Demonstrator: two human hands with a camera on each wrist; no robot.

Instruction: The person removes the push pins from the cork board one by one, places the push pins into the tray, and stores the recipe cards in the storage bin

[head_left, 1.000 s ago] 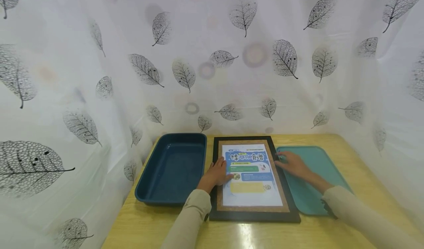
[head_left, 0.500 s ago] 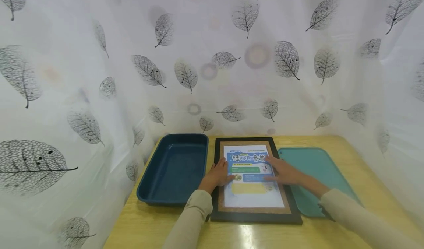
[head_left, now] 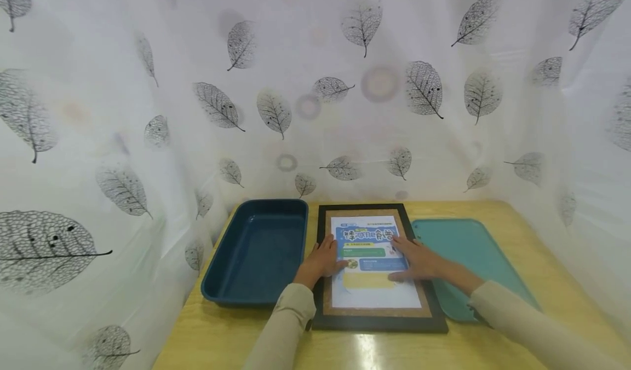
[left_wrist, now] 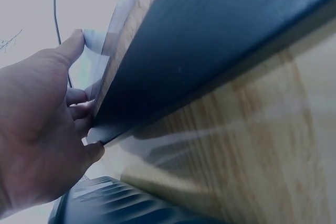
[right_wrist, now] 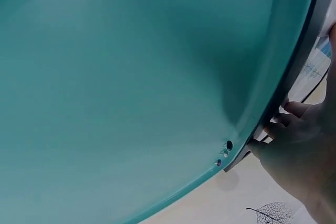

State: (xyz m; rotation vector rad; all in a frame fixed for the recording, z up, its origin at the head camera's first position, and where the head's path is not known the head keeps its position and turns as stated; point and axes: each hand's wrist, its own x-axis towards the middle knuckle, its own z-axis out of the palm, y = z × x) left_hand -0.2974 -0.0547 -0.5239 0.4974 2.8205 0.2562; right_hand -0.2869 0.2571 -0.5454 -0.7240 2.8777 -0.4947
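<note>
A black-bordered picture frame [head_left: 379, 324] with a cork-brown inner edge lies flat on the table. Inside it is a printed sheet [head_left: 377, 300] with blue, green and yellow blocks and a large heading. My left hand [head_left: 322, 259] rests on the frame's left side, thumb over the sheet and fingers spread. In the left wrist view, that hand [left_wrist: 42, 124] lies across the black border. My right hand [head_left: 419, 258] reaches over the right border, its fingers spread on or just above the sheet. The right wrist view shows this hand [right_wrist: 302, 145] beyond the frame's edge.
A deep dark-blue tray [head_left: 253, 260] stands left of the frame. To the right lies a shallow teal tray [head_left: 473, 249], partly under my right forearm. Behind the wooden table [head_left: 236, 337] hangs a white curtain [head_left: 315, 134] with leaf prints.
My right hand has moved left from the frame's right border onto the sheet, then slid slightly toward me. The left hand and the frame stay in place.
</note>
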